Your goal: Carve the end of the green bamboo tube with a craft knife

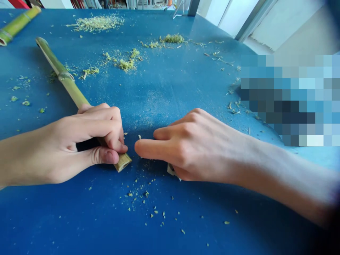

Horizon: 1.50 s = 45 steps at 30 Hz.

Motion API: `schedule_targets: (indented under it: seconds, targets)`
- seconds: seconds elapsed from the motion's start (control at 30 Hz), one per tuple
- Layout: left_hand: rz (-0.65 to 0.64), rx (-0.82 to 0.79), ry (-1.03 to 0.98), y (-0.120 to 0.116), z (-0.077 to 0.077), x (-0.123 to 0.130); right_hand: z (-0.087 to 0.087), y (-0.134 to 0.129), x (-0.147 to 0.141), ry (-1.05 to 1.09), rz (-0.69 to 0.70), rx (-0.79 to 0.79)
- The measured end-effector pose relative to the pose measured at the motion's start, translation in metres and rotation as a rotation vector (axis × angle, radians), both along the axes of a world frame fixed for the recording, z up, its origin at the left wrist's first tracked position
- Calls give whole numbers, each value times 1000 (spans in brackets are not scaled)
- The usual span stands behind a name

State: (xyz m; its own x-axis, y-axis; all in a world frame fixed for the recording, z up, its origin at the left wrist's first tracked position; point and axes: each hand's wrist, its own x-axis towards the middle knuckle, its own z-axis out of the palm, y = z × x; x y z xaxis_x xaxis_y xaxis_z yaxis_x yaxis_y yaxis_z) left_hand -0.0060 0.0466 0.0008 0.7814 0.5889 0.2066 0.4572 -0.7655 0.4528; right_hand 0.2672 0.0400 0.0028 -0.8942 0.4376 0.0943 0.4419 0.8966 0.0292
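Observation:
A length of split green bamboo (pixel 73 90) lies slantwise on the blue table, its cut near end (pixel 123 163) toward me. My left hand (pixel 90 141) is closed around it near that end, thumb and fingers pinching the edges. My right hand (pixel 183 147) rests just right of the cut end, apart from it, with its fingers bent and the index finger pointing left. A crumpled whitish scrap (pixel 171 170) peeks out beneath the right palm; the rest of it is hidden, so its kind cannot be made out. Small bamboo chips (pixel 146 194) are scattered in front of both hands.
Another green bamboo piece (pixel 20 26) lies at the back left of the blue table (pixel 106 223). Heaps of pale green shavings (pixel 98 23) and clumps (pixel 127 63) are spread over the far half. A pixelated patch hides the area at right.

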Motion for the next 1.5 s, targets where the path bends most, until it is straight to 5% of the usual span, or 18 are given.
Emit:
schedule_targets:
  seconds: [0.4,0.9,1.27,1.5]
  targets:
    - [1,-5,10,-1,2,0,-5,-13,0,104,-17,281]
    - [-2,10,-21,-1,-1,-1,-3,-5,-4,45,17,98]
    - [35,6,26,-4,4,0,1,-14,-6,96,-5,300]
    - [23,-33,26,-6,9,3,3,-16,-9,72,-49,269]
